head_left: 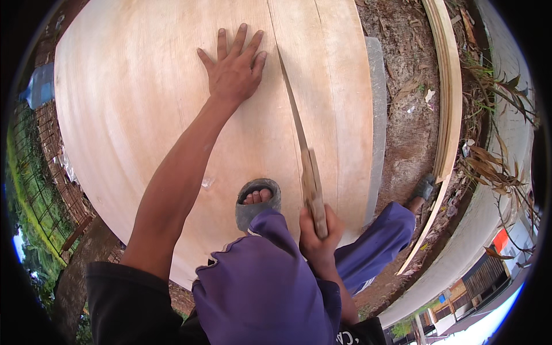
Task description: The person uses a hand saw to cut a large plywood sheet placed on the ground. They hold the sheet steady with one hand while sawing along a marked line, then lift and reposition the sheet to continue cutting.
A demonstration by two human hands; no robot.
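Observation:
A large pale plywood sheet (132,103) spreads beneath me, with a long thin line running down its right part and a second, fainter line to the right of that. My left hand (234,72) lies flat on the sheet, fingers spread, just left of the first line. Wrapped round the wooden handle of a handsaw (313,184) is my right hand (320,236). The saw's narrow blade reaches away from me along the line, seen nearly edge-on. How deep its teeth sit in the wood is hidden.
My sandalled foot (257,198) rests on the sheet, left of the saw; the other foot (424,187) is on the ground at right. A grey slab edge (376,126) shows under the sheet. Long timber strips (445,86), dry plants (494,167) and a low wall (460,241) lie further right. A blue plastic container (40,86) stands left.

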